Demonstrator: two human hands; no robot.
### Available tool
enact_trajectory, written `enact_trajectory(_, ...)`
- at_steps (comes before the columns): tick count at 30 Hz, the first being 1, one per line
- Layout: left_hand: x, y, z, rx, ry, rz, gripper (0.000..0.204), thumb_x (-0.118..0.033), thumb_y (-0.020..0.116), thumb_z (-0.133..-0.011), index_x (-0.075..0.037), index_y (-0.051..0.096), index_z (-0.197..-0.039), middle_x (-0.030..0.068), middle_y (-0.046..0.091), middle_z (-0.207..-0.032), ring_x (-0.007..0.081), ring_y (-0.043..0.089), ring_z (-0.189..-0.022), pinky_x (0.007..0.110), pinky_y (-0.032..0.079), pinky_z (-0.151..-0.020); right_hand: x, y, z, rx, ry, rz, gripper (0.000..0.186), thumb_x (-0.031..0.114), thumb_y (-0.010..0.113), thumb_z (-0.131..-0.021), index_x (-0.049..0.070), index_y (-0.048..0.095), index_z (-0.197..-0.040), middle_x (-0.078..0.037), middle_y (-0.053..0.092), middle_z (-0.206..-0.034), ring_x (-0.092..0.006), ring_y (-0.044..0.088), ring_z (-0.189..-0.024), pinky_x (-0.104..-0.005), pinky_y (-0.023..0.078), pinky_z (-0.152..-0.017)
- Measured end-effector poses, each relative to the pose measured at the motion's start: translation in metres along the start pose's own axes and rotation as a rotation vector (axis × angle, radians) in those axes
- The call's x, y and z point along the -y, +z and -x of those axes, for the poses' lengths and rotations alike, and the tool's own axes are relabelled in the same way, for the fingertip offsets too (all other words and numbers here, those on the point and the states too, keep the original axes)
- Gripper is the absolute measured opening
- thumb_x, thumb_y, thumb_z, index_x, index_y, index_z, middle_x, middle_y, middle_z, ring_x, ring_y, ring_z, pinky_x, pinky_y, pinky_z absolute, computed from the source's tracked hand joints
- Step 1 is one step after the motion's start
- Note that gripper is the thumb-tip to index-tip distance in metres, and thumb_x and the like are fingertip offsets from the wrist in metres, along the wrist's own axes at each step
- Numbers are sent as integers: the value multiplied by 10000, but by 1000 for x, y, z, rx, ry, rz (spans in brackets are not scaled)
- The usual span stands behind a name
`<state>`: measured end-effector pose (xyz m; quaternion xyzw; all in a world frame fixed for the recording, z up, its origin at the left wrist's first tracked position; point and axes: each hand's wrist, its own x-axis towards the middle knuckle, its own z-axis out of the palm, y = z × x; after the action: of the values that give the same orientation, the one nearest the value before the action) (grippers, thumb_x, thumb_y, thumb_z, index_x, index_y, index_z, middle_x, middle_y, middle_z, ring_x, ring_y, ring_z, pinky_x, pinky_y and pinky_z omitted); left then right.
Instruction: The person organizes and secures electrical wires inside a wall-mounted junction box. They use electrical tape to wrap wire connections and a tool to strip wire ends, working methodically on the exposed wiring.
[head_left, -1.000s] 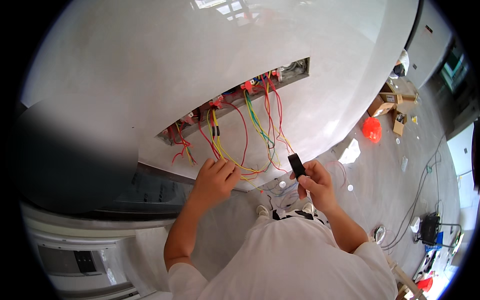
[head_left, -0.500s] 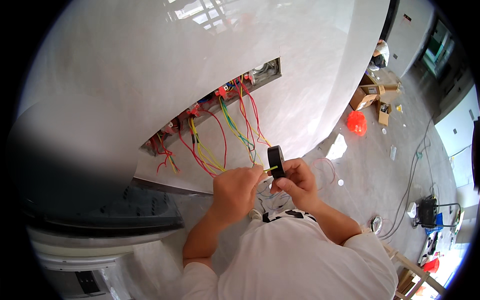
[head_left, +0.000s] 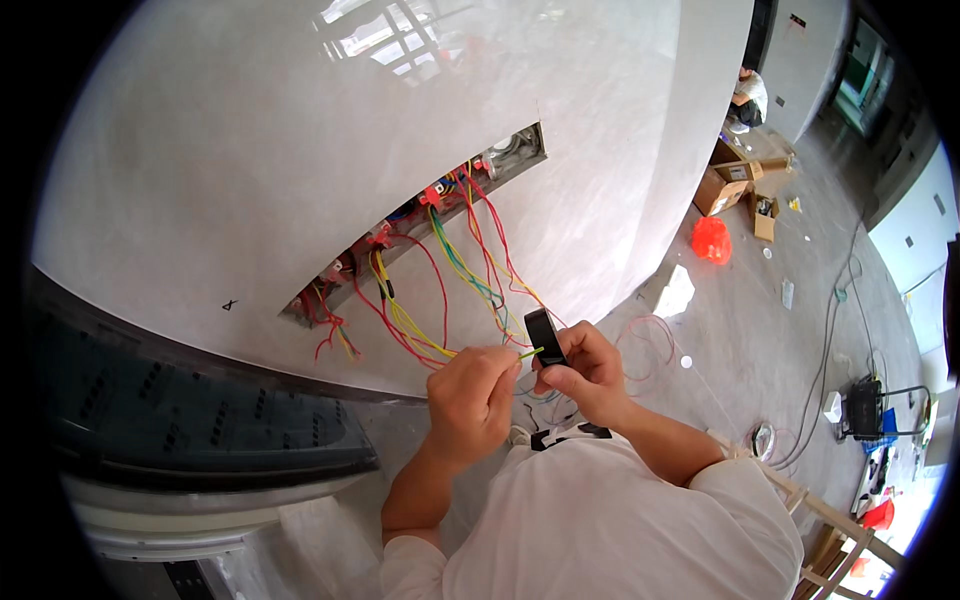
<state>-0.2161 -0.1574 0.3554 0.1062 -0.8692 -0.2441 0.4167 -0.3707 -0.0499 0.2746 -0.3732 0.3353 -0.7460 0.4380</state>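
Note:
My right hand [head_left: 590,378] is closed round a roll of black tape [head_left: 543,334], thumb below and fingers behind it. Just left of it, my left hand [head_left: 470,396] pinches a yellow-green wire [head_left: 529,353], whose short end reaches across the face of the roll. Whether the wire is touching the tape I cannot tell. Red, yellow and green wires [head_left: 443,290] hang from a long slot [head_left: 520,152] in the pale wall, some running down toward my hands. Red box fittings [head_left: 433,195] sit inside that slot.
Below the wall at left is a dark glossy panel [head_left: 200,410]. On the floor at right lie cardboard boxes [head_left: 722,190], a red plastic bag [head_left: 711,241], a white block [head_left: 674,291] and long cables [head_left: 826,340]. A person [head_left: 748,98] crouches at the far right, and a wooden frame [head_left: 830,515] stands behind me.
The roll has tilted a little and sits slightly lower, still beside the wire end. The view has shifted, and a blurred grey shape at the left is gone. Both hands keep their holds.

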Motion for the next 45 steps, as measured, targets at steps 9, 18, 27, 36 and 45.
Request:
enact_trajectory(9, -4, 4, 2, -43, -17, -3, 217, 114, 724, -801, -6, 665, -972, 123, 695, -873, 285, 663, -703, 364, 512, -586, -12, 4, -1, -15, -66, 109, 307, 180, 804, -941, 37, 540, -1006, -29, 657, -871, -90, 650, -725, -257, 530, -641)
enact_trajectory(18, -3, 3, 5, -19, 12, 30, 217, 95, 748, -791, -11, 677, -966, 117, 695, -872, 251, 658, -686, 347, 500, -563, -5, 8, -1, -31, 14, 84, 286, 207, 767, -972, 28, 547, -1012, -46, 671, -897, -98, 663, -753, -256, 552, -662)
enact_trajectory(27, -10, -6, 3, 26, -145, 128, 147, 53, 734, -793, -43, 641, -855, 73, 653, -760, 217, 609, -608, 335, 476, -543, 2, 15, -12, 172, 30, 7, 581, 214, 702, -997, 26, 438, -1478, -130, 617, -1332, -159, 706, -844, -313, 591, -728)
enact_trajectory(36, -6, -12, 10, 134, -313, 165, 108, 23, 723, -833, -20, 631, -868, 64, 631, -734, 163, 556, -585, 297, 421, -538, 35, -11, -39, 495, 134, -650, 852, 70, 687, -909, 70, 199, -1607, -270, 553, -1441, -244, 678, -601, -285, 505, -540)
enact_trajectory(45, -9, -27, 1, 85, -222, 81, 94, 36, 704, -903, 4, 623, -940, 125, 637, -789, 271, 605, -628, 345, 476, -588, 52, -29, -20, 592, 38, 131, 416, -105, 524, -782, 52, 453, -1161, -204, 685, -946, -204, 587, -505, -331, 411, -486)
